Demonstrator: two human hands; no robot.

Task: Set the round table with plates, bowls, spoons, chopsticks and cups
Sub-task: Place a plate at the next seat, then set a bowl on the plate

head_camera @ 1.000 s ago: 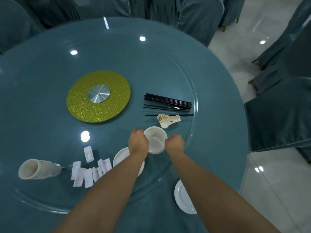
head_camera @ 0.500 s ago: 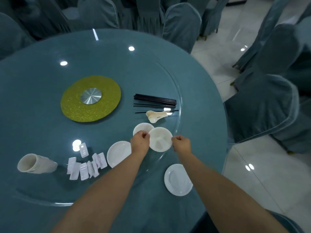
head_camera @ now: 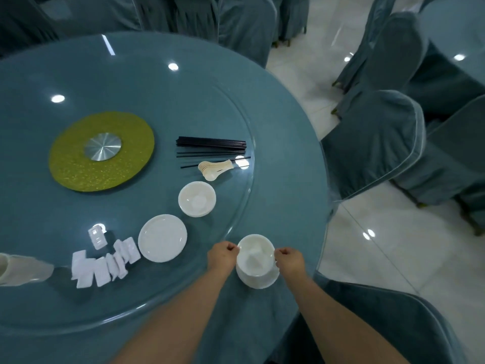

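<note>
Two hands pinch a glossy white round bowl [head_camera: 255,256] by its rim, left hand [head_camera: 221,257] and right hand [head_camera: 290,261] with fingers curled, above a white plate [head_camera: 258,281] at the tabletop's [head_camera: 283,179] near right edge.

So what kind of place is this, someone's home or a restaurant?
Most likely a restaurant banquet hall. The big round table has a glass turntable for sharing dishes, matching fabric-covered chairs stand around it, and tableware sits in bulk: a bundle of black chopsticks and stacked spoons.
</note>
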